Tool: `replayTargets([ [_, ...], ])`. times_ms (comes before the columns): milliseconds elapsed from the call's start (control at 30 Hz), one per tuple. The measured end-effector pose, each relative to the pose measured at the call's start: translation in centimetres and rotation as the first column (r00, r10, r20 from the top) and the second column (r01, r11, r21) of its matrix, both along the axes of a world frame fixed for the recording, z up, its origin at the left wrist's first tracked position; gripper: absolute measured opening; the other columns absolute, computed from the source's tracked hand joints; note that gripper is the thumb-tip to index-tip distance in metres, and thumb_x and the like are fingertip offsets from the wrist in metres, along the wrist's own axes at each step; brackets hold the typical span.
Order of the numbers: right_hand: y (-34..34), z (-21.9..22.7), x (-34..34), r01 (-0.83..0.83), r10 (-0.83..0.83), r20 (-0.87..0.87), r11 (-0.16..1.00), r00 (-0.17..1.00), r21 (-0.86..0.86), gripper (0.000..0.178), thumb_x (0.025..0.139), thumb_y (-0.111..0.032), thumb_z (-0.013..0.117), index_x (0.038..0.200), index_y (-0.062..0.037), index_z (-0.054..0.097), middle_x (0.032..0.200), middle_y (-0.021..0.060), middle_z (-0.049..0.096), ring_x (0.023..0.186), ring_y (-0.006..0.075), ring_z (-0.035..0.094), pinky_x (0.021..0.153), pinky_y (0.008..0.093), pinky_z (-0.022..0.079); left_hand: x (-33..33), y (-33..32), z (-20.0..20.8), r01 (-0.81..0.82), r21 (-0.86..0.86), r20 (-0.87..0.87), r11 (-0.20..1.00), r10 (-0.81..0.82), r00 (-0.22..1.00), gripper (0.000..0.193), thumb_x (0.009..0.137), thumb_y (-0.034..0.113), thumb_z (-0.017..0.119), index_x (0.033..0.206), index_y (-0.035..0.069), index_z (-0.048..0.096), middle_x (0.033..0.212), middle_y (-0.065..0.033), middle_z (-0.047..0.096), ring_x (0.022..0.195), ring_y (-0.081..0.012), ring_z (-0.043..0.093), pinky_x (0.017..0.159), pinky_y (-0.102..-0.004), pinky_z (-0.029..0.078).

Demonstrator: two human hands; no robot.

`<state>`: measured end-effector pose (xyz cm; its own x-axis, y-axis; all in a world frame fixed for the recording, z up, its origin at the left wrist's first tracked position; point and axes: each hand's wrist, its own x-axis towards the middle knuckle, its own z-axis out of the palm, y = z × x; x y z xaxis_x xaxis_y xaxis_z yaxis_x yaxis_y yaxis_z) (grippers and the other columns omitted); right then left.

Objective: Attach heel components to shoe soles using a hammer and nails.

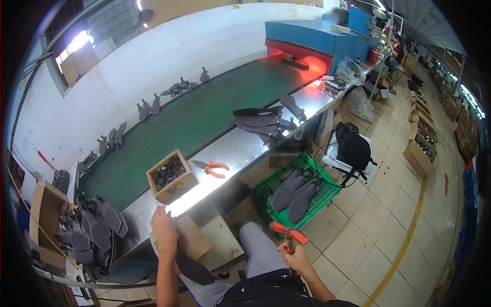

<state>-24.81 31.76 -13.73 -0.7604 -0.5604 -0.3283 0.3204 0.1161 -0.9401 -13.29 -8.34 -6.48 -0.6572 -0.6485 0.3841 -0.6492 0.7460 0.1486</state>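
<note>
My right hand is wrapped round the wooden handle of a hammer with an orange-red head, held upright above my right thigh. At the bench's near edge, my left hand is closed with its fingers curled. From beneath that hand and forearm a dark grey shoe sole slants down over my lap; its upper end is hidden. Beside the hand lies a brown board. Just beyond stands a wooden box of small dark pieces, with orange-handled pliers to its right.
A green conveyor belt runs toward a blue machine glowing red inside. Grey soles are piled on the metal edge and at left. A green crate holds more soles. A black backpack sits behind it.
</note>
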Motion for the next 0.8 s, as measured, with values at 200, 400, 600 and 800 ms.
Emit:
replayTargets([
  [200,0.5,1.2,-0.7,0.023,-0.023,0.016,1.000,1.000,-0.019,0.018,0.095,-0.023,0.062,0.090,-0.0053,0.063,0.061,-0.0054,0.047,0.049,0.0042,0.044,0.046,0.0230,0.036,-6.5,-3.3,5.3,0.058,0.031,-0.160,0.998,-0.052,0.986,0.026,0.090,0.016,0.059,0.109,-0.001,0.060,0.107,-0.0202,0.062,0.098,-0.0372,0.060,0.083,-0.0436,0.049],
  [400,-1.4,0.2,0.4,0.037,-0.043,-0.062,0.995,0.997,-0.094,0.020,0.097,-0.020,0.060,0.091,-0.0017,0.062,0.056,-0.0027,0.047,0.045,0.0056,0.043,0.042,0.0236,0.034,-11.1,-15.5,3.3,0.079,0.333,0.373,0.940,-0.208,0.904,0.019,0.081,0.018,0.070,0.089,0.001,0.073,0.085,-0.0175,0.070,0.076,-0.0323,0.067,0.072,-0.0420,0.053],
  [600,-1.7,0.5,0.3,0.010,-0.023,-0.193,0.998,0.981,-0.068,0.017,0.095,-0.021,0.062,0.092,-0.0045,0.064,0.056,-0.0040,0.048,0.045,0.0058,0.044,0.041,0.0246,0.035,-11.1,-17.3,1.9,0.192,0.474,0.209,0.859,-0.322,0.923,0.020,0.073,0.017,0.077,0.085,0.002,0.074,0.075,-0.0130,0.070,0.067,-0.0217,0.066,0.066,-0.0347,0.052],
  [800,-6.4,12.1,-12.0,0.186,-0.250,-0.145,0.917,0.957,-0.352,0.020,0.095,-0.021,0.060,0.087,-0.0037,0.057,0.055,-0.0034,0.046,0.038,0.0065,0.042,0.034,0.0242,0.031,-10.1,-17.4,2.0,0.243,0.413,0.159,0.877,-0.333,0.929,0.020,0.070,0.017,0.077,0.085,0.003,0.075,0.078,-0.0141,0.071,0.073,-0.0261,0.069,0.069,-0.0365,0.053],
])
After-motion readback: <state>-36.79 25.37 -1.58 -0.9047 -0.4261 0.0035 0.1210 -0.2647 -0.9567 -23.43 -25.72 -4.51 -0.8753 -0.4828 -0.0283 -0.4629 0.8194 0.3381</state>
